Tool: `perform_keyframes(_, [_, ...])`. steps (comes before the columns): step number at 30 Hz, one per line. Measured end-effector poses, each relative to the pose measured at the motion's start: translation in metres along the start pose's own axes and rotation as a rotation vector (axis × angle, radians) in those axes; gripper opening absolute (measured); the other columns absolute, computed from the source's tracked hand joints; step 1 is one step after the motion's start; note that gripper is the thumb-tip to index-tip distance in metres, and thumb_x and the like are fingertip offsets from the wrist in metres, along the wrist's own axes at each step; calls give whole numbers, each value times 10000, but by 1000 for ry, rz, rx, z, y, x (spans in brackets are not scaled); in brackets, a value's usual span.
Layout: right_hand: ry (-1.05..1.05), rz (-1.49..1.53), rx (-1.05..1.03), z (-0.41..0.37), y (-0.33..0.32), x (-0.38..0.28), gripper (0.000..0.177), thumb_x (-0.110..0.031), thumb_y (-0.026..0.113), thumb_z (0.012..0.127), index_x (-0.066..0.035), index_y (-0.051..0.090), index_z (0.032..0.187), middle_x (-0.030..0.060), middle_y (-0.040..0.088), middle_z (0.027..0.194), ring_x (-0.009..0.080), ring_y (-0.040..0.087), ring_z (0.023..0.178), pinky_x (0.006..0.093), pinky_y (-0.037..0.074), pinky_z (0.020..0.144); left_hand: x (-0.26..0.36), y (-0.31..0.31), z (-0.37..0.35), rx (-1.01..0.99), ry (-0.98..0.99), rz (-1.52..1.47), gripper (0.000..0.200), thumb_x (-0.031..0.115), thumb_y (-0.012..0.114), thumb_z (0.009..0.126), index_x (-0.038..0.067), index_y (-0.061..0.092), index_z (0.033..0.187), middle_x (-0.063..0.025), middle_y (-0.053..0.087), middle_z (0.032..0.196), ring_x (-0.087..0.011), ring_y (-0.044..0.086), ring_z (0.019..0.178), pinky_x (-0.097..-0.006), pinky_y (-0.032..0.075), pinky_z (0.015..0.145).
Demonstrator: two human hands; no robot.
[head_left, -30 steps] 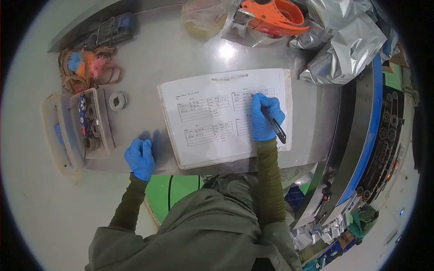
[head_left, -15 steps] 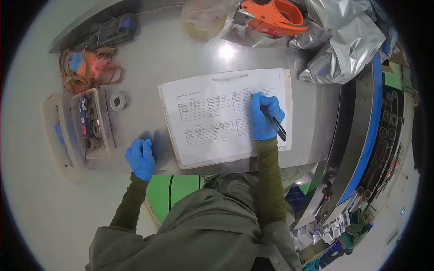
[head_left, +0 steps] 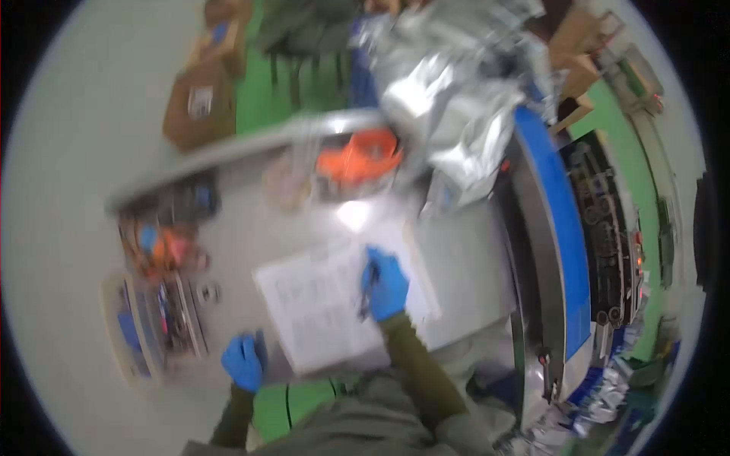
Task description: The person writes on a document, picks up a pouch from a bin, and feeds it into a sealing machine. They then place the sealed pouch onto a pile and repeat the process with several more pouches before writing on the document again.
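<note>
My right hand [head_left: 386,287], in a blue glove, is over the right part of the white printed sheets [head_left: 312,308]. Its fingers are closed around a dark pen [head_left: 367,295], which is smeared by motion. The sheets lie on a board [head_left: 420,277] and carry printed tables too blurred to read. Near the table's front edge rests my left hand [head_left: 243,363], also gloved in blue, its fingers curled in and nothing visible in them. It lies left of the sheets, apart from them.
Behind the sheets stands an orange tape dispenser [head_left: 361,156]. Silver foil bags [head_left: 456,99] are piled at the back right, beside a machine with a blue edge [head_left: 559,251]. On the left are a plastic box of small items [head_left: 179,315] and a colourful bundle [head_left: 163,247].
The camera view has tilted up, bringing boxes and green floor behind the table into sight. My right hand, with the pen, has turned and shifted left over the sheets. My left hand stays closed.
</note>
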State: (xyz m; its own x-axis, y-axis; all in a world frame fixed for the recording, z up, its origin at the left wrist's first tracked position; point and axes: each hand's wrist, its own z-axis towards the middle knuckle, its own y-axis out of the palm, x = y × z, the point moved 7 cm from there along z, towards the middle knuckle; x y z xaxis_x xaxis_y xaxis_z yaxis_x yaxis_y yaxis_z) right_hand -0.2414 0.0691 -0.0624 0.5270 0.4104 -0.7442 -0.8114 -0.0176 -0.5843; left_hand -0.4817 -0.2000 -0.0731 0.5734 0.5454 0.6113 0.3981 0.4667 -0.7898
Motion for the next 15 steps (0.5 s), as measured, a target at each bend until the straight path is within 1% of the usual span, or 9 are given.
perform_keyframes(1, [-58,-179,14,4,-5,-14,451,-58,551,758,-189,561,1189,99,575,863,285,570,668,390,477,559,13,-4,0,60,91,48,189,178,531,860,39,580,742,-158,578,652,-339,545,561,-430,409,522])
perform_keyframes(3, [80,-210,-203,2,-5,-23,524,-86,530,785,-201,457,1291,103,526,931,296,569,676,403,482,567,6,-2,-5,104,116,122,230,188,525,861,38,540,687,-159,549,612,-341,525,542,-435,392,511])
perform_keyframes(5, [71,-146,-116,-3,-23,-30,479,-130,534,800,-176,471,1272,112,515,966,303,572,688,409,482,582,6,2,-7,94,129,53,259,193,510,878,37,487,673,-166,482,599,-332,479,563,-449,319,523])
perform_keyframes(6, [37,-52,-117,-8,-39,-40,424,-151,539,805,-151,487,1225,114,520,932,306,574,693,415,481,589,1,6,-10,10,133,127,226,224,519,867,9,589,863,-167,596,684,-298,535,532,-436,417,523])
perform_keyframes(8, [51,39,-17,-10,-79,-42,375,-173,545,809,-125,504,1179,116,525,899,309,576,698,421,480,595,40,9,-22,96,553,637,188,222,491,906,66,542,813,-46,546,683,-176,525,603,-321,435,538])
perform_keyframes(10, [210,157,-204,-29,-98,-26,217,-242,533,826,-74,546,963,141,540,802,324,579,710,445,472,621,68,13,-17,-17,508,445,162,211,500,896,59,540,856,-54,552,730,-165,529,612,-305,437,541])
perform_keyframes(11, [270,172,-103,-38,-119,-11,217,-242,533,826,-74,546,963,141,540,802,324,579,710,445,472,621,85,17,-14,-89,439,296,154,205,504,891,56,540,877,-59,555,754,-160,531,616,-296,439,543])
perform_keyframes(14, [160,107,134,-63,-181,21,343,-331,516,843,-39,483,666,181,544,696,382,542,645,476,432,601,155,34,-8,-276,409,5,159,189,517,877,46,538,942,-72,564,825,-143,538,630,-271,442,548])
perform_keyframes(15, [192,78,165,-77,-208,33,313,-318,497,845,-42,508,697,179,561,727,385,553,674,484,436,635,182,43,-7,-353,430,-73,169,184,522,872,42,537,963,-76,567,848,-138,540,634,-263,443,550])
